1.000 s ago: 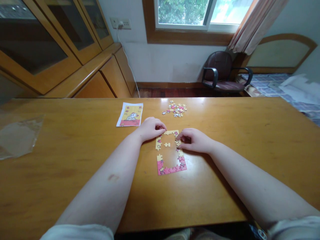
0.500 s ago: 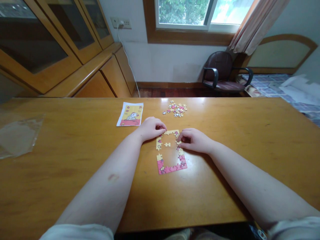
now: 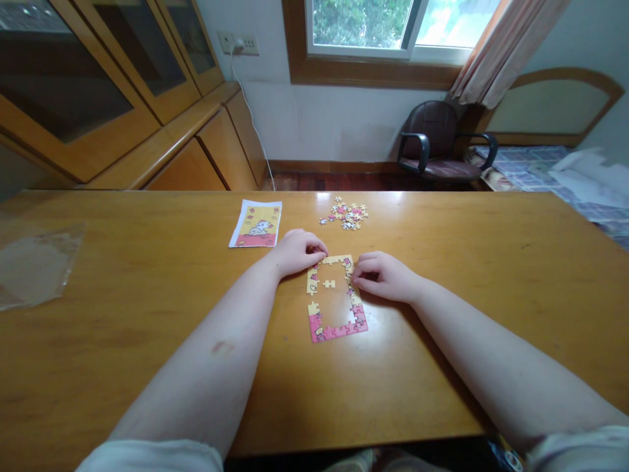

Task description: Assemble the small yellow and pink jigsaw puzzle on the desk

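A jigsaw puzzle border (image 3: 339,331), yellow at the far end and pink at the near end, lies on the table with a gap in its left side. My left hand (image 3: 297,252) rests at its far left corner, fingers curled and thumb tip pressed to the edge. Along the right side, my right hand (image 3: 383,275) has its fingers bent and closed against the border's edge pieces; the fingertips partly cover them. One loose yellow puzzle piece (image 3: 329,284) lies inside the border.
Beyond the border sits a pile of loose puzzle pieces (image 3: 350,215). A picture sheet (image 3: 256,225) with a white animal on yellow and pink lies left of it. A clear plastic bag (image 3: 37,269) is at the table's far left. Behind the table stands a chair (image 3: 435,141).
My right hand has shifted slightly right, showing more of the border's right side. The left hand stays at the corner.
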`<act>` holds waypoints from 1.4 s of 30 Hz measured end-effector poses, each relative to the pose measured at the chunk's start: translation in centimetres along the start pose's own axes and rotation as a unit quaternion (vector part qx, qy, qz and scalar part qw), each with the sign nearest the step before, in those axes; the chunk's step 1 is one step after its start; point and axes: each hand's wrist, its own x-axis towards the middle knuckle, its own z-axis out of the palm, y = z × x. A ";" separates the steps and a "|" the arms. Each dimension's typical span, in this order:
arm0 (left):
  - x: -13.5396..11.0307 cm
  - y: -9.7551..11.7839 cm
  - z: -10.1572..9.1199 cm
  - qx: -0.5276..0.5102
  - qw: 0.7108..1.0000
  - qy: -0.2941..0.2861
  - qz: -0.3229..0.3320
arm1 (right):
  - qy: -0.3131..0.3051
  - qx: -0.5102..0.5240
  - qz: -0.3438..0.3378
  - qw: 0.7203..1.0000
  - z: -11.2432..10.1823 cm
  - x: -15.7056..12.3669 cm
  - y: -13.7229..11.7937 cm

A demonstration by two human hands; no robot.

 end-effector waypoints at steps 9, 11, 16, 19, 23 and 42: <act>0.1 -0.1 0.1 -0.006 1.000 0.008 -0.010 | -0.013 -0.108 -0.045 0.993 -0.2 0.0 -1.1; 0.0 -0.1 0.1 -0.011 1.000 0.012 -0.011 | -0.025 -0.127 -0.040 0.991 -0.2 0.0 -1.4; 0.0 -0.1 0.1 -0.020 1.000 0.014 -0.018 | -0.021 -0.166 -0.022 0.986 0.0 0.1 -2.3; 0.0 -0.1 0.2 -0.026 0.999 0.013 -0.016 | -0.059 -0.186 -0.038 0.980 0.4 0.2 -3.2; 0.0 -0.2 0.2 -0.034 0.999 0.019 -0.018 | -0.101 -0.216 -0.035 0.971 1.3 0.2 -4.2; -0.2 -0.1 -1.2 -0.050 0.993 -0.110 -0.003 | -0.019 -0.228 0.072 0.971 3.1 0.8 -3.8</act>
